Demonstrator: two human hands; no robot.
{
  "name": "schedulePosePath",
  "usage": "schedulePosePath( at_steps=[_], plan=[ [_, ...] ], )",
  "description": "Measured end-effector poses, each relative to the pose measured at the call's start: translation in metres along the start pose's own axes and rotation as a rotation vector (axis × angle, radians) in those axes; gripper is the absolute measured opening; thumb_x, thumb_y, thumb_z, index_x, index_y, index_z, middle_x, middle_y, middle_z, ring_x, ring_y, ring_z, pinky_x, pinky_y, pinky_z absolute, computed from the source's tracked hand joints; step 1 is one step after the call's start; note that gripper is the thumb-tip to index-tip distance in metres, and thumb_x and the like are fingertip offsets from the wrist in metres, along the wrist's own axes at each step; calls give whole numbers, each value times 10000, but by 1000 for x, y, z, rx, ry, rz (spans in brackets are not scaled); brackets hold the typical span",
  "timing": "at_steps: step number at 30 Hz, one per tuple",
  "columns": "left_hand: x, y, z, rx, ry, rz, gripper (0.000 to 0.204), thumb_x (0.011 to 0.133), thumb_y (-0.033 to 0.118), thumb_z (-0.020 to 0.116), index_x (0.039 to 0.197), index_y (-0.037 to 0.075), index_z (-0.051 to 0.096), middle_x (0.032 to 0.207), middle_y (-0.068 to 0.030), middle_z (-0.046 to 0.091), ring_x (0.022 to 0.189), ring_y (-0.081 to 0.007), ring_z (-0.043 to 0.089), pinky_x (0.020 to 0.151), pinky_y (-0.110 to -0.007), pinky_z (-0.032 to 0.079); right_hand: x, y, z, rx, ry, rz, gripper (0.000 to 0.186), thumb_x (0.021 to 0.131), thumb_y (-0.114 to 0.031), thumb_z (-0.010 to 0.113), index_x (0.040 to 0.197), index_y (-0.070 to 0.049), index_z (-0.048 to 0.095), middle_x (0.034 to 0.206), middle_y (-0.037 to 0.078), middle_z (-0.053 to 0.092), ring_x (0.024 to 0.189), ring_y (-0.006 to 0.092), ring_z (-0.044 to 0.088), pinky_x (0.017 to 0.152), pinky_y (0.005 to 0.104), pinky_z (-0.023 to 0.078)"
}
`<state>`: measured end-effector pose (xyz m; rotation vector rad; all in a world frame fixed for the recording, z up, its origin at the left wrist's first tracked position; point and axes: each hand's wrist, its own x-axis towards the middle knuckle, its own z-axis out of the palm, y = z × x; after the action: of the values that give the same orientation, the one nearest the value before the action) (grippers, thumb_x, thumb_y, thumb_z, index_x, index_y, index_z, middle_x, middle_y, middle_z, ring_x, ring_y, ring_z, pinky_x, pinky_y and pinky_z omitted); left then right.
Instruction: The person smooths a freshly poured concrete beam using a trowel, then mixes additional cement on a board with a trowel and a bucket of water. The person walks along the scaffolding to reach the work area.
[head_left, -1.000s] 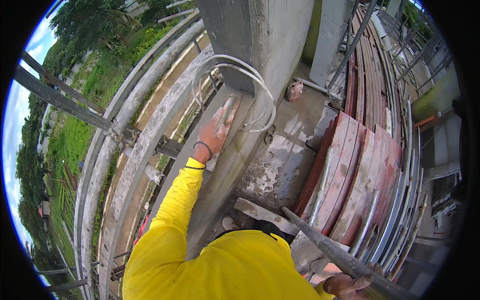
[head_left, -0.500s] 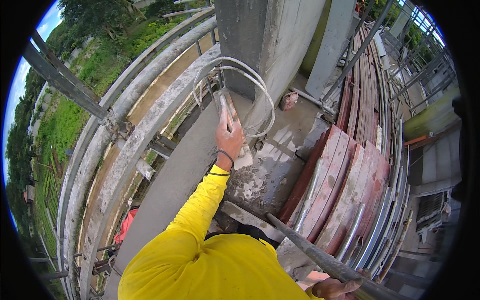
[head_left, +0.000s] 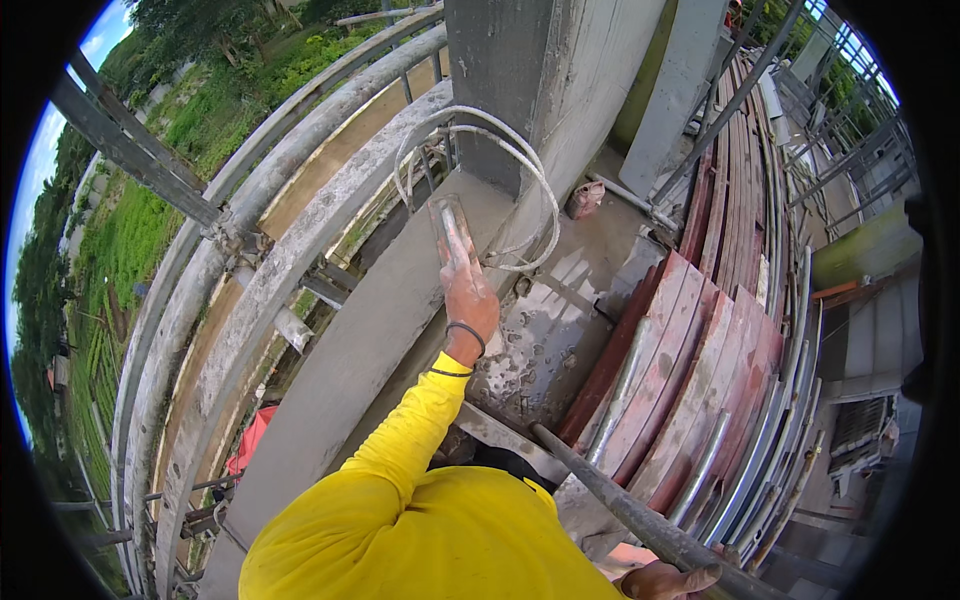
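My left hand is closed round the handle of a plastering trowel. Its flat blade is smeared with grey mortar and lies at the inner edge of a smooth grey cement ledge; the hand covers much of it. A loop of pale cable or hose curves round the ledge's far end, just beyond the trowel. At the lower right, my right hand grips a grey metal pipe that slants across in front of me, with fingertips showing on its far side.
A concrete column rises at the ledge's far end. Scaffold pipes and a drop to greenery lie on the left. Wet mortar patches the floor. Reddish planks and metal tubes are stacked to the right. A crumpled packet lies beyond.
My left hand has drawn the trowel a little toward me along the ledge's inner edge, and less of the blade shows. My right hand stays on the pipe. The view has shifted slightly.
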<state>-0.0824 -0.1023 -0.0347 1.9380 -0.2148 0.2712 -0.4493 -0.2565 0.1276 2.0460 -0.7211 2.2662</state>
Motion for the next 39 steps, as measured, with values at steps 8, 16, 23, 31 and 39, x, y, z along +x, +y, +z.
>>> schedulePosePath(
  at_steps=[8, 16, 23, 31, 39],
  plan=[
    [-10, 2, 13, 176, -39, 11, 825, 884, -24, 500, 1629, -25, 144, 1415, -354, 431, 1309, -506, 424, 1149, -502, 326, 2, 0, -2, -6, -12, -16, 857, 925, -268, 710, 1498, 160, 238, 1122, 252, 587, 800, 279, 627, 666, 374, 533],
    [-19, -2, -25, 203, 16, -26, 841, 863, -40, 481, 1641, 9, 165, 1325, -331, 494, 1191, -484, 485, 1085, -496, 377, 6, 0, -2, -84, -19, -97, 837, 929, -268, 698, 1481, 173, 249, 1119, 262, 582, 778, 279, 626, 659, 373, 529],
    [3, 7, 19, 145, -43, 67, 831, 867, -2, 503, 1638, 17, 194, 1302, -341, 498, 1198, -505, 491, 1068, -503, 402, 13, -1, -9, -111, -186, -78, 741, 923, -254, 654, 1405, 183, 300, 1105, 257, 548, 783, 276, 583, 653, 372, 510],
    [-14, 7, -21, 230, -78, 58, 844, 866, -19, 473, 1641, -3, 138, 1353, -356, 477, 1202, -494, 479, 1084, -491, 379, 5, -2, 8, -9, 29, 8, 751, 914, -285, 719, 1412, 132, 344, 1048, 246, 600, 743, 269, 610, 581, 351, 500],
    [3, -3, 5, 273, -90, -32, 882, 856, -9, 529, 1638, 4, 122, 1437, -363, 445, 1218, -504, 472, 1085, -501, 378, -5, 5, 0, -25, 35, 69, 760, 908, -300, 737, 1409, 126, 356, 1002, 233, 614, 716, 269, 611, 564, 351, 499]
  ],
)
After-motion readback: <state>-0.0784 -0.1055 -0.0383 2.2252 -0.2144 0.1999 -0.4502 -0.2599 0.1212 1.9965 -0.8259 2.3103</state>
